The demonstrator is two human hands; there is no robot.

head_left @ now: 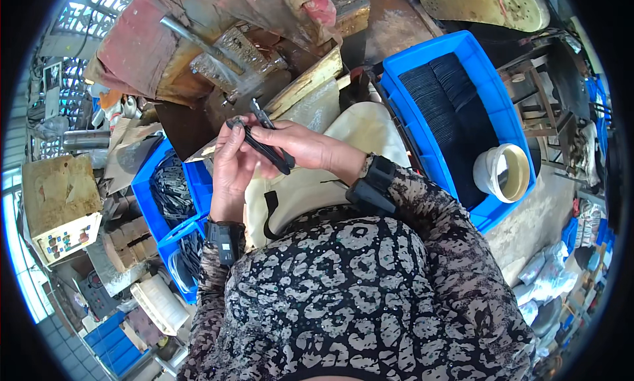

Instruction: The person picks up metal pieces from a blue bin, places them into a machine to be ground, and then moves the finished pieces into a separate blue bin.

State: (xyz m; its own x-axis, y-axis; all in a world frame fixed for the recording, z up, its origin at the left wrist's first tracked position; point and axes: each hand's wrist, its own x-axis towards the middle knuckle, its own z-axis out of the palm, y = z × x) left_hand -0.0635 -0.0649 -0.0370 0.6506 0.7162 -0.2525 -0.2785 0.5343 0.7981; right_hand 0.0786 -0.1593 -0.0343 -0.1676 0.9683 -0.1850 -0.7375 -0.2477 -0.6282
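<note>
In front of my chest, both hands are closed on slim dark strips. My left hand (229, 161) pinches one end of a black strip (263, 148) that slants down to the right. My right hand (305, 144) has its fingers around a second dark strip (262, 116), whose upper end shines like metal. The two strips cross or touch between the fingers; which, I cannot tell. Just beyond my hands is a wet, rusty machine (241, 60) with a metal pipe (198, 42) slanting over it. A pale apron (360, 133) covers my lap.
A blue crate (389, 83) at the right holds rows of stacked black strips, with a white bucket (490, 173) on its near end. At the left, blue bins (146, 179) contain loose dark strips. A wooden board (307, 83) edges the machine. A stained box (63, 196) stands far left.
</note>
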